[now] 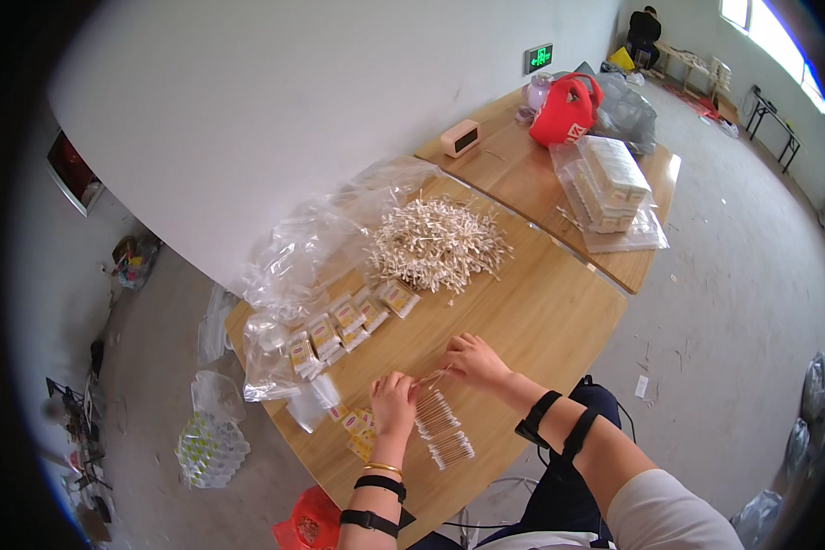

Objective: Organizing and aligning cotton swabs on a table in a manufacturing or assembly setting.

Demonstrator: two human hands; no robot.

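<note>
Over the wooden table (541, 321), my left hand (394, 403) and my right hand (475, 362) come close together, both with fingers pinched. A few thin cotton swabs (433, 377) stretch between my fingertips. Just below them, a row of cotton swabs (445, 431) lies side by side on the wood, in two groups. Yellow printed cards (361, 434) lie beside my left wrist, partly hidden by it. Farther off spreads a large loose heap of cotton swabs (440, 243). Several small clear packs with yellow-and-white labels (346, 316) stand in a line left of the heap.
Crumpled clear plastic bags (293, 266) cover the table's left edge. On the adjoining table are a pink clock (460, 138), a red bag (566, 115) and stacked white packs (612, 179). A red bag of scraps (308, 522) sits below the near edge. A person (645, 35) sits far back.
</note>
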